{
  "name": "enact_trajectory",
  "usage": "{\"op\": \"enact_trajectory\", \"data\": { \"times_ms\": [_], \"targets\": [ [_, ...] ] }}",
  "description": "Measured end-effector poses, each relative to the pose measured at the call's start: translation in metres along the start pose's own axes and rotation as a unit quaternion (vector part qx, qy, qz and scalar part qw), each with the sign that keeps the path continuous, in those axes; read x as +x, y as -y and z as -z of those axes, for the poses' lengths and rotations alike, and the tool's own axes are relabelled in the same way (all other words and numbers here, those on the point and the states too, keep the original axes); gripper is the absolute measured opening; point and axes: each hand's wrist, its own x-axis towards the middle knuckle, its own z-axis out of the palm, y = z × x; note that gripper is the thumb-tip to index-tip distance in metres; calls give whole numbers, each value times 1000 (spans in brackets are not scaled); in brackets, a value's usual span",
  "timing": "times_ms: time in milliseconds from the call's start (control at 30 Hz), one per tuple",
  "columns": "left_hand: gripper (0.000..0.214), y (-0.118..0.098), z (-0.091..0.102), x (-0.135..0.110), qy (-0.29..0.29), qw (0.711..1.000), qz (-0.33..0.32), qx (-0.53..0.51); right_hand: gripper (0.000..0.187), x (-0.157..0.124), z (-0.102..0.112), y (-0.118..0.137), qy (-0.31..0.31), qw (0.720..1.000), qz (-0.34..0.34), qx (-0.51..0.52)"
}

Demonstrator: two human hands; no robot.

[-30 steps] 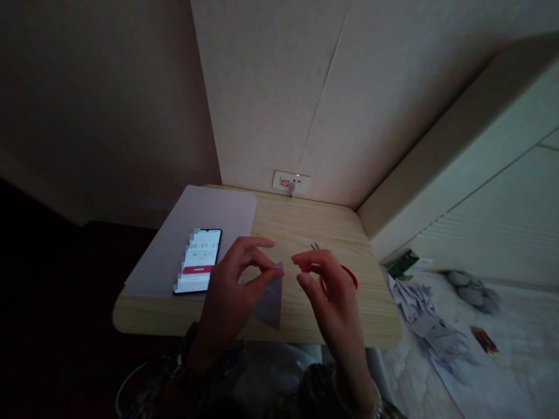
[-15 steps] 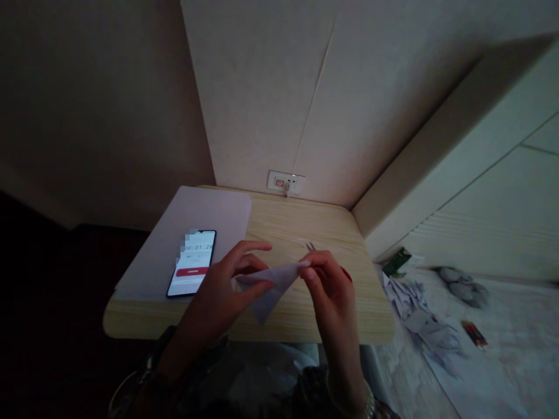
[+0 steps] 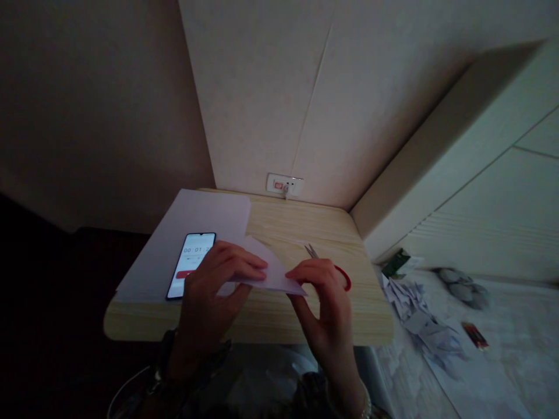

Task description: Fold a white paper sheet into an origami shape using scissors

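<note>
A folded sheet of white paper point(image 3: 273, 273) is held above the front part of the small wooden table. My left hand point(image 3: 218, 285) grips its left part, fingers over the top and thumb beneath. At the right corner, my right hand point(image 3: 323, 297) pinches the paper between fingers and thumb. Just behind my right hand lie scissors point(image 3: 311, 251) with a red handle, partly covered by that hand. A phone point(image 3: 186, 265) showing a running timer rests left of my left hand, which hides its right side.
Under the phone is a stack of white paper point(image 3: 157, 256) on the wooden table point(image 3: 301, 224). A wall socket point(image 3: 283, 185) sits behind the table. To the right, on a bed, are paper scraps point(image 3: 419, 320), a green box point(image 3: 396, 263), a grey item point(image 3: 463, 288) and a small red packet point(image 3: 474, 336).
The paper has turned, with its broad face now upward and its point no longer hanging down. My left hand has rolled over it; my right hand has shifted lower, showing more of the scissors.
</note>
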Motion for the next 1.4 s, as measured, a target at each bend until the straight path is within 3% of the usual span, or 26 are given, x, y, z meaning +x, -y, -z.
{"op": "enact_trajectory", "data": {
  "times_ms": [200,333,500,600,700,967,1133,1267,1400],
  "targets": [
    [26,-3,0,-1,-11,999,-33,27,20,-1,1,-1,-45,997,56,-8],
    [21,1,2,-3,-41,999,-17,10,21,-7,2,-9,-76,996,22,51],
    [7,6,0,-3,-59,988,129,-66,17,-8,0,-18,-110,978,-122,131],
    [8,5,-1,-2,-60,967,221,-114,8,-4,-3,-21,-83,958,-224,158],
    [9,3,-1,-1,-46,951,279,-126,5,-1,-4,-25,-60,947,-268,168],
    [10,8,-4,0,-33,933,331,-136,5,-2,-1,-25,-61,959,-256,104],
    [5,11,-6,-1,10,938,308,-161,4,0,0,-23,-22,975,-211,57],
    [15,8,-6,-2,30,937,294,-185,4,-2,0,-24,-29,976,-209,58],
    [33,4,-5,-1,85,907,355,-210,10,-3,1,-26,-34,980,-183,72]
  ]
}}
